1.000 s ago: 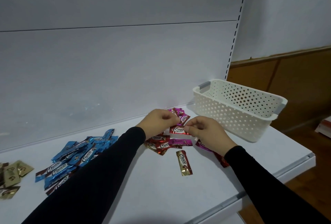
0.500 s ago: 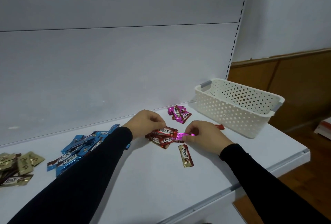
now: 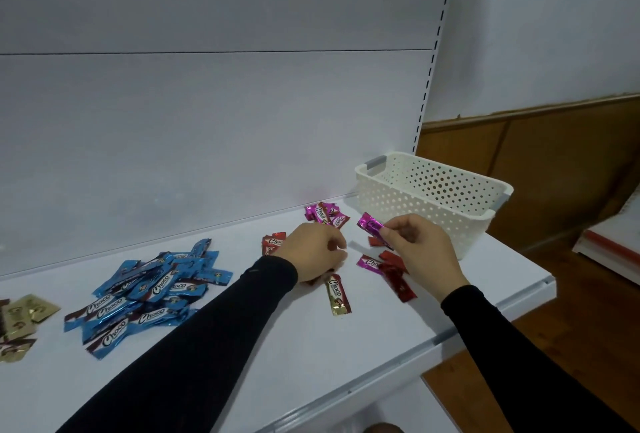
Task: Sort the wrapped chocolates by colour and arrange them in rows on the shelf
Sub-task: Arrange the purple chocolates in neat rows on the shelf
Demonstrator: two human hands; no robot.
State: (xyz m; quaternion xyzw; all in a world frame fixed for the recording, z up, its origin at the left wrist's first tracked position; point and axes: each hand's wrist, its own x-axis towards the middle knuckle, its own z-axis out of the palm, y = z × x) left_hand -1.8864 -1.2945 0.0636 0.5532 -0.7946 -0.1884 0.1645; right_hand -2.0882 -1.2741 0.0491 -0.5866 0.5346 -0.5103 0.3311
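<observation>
Gold-wrapped chocolates lay in a loose heap at the far left edge of the white shelf, partly cut off by the frame. Just right of them, a bigger jumble of blue-wrapped chocolates sat left of centre, overlapping each other, not in rows. Left hand, black sleeve, rested knuckles-up on the shelf near the middle, fingers curled down over red-wrapped chocolates that showed at its left side; could not tell whether it actually gripped one. A single gold-and-brown chocolate lay alone just in front of that hand, toward the front edge. A small pile of magenta-wrapped chocolates sat at the back edge against the rear panel, just behind the left hand. Right hand, also black-sleeved, was raised above the shelf and pinched a magenta chocolate between thumb and fingers, wrapper sticking out to the left. Under that hand, one more magenta piece and several dark red pieces were scattered on the shelf. A white perforated basket stood at the back right corner, well behind the right hand.
</observation>
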